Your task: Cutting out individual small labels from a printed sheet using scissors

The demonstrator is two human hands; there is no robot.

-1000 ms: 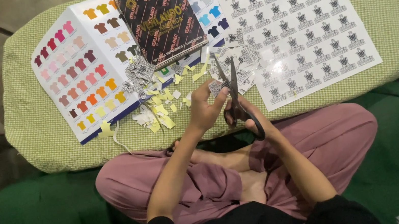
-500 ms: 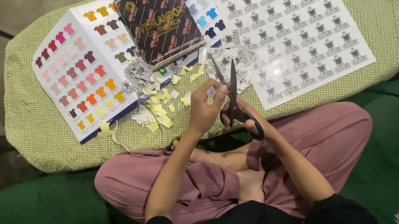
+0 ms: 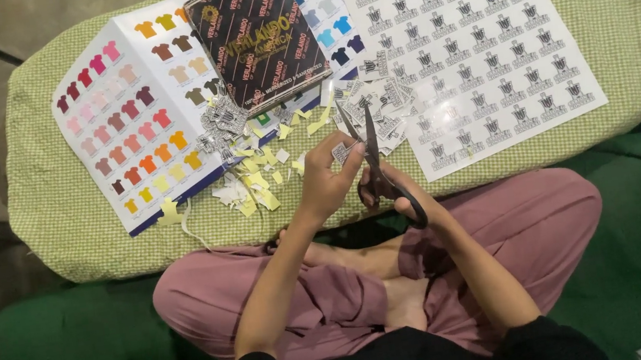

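- The right hand (image 3: 409,193) closes its grip through the handles of black-handled metal scissors (image 3: 373,156), blades parted.
- The left hand (image 3: 327,183) pinches a small printed paper label (image 3: 341,152) against the blades.
- Beyond the scissors lie cut paper scraps (image 3: 255,184) and a white printed label sheet (image 3: 475,36) on a green checked cushion (image 3: 71,229).

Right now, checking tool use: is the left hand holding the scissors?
No, the right hand grips the black scissors; the left hand pinches a small paper cutout.
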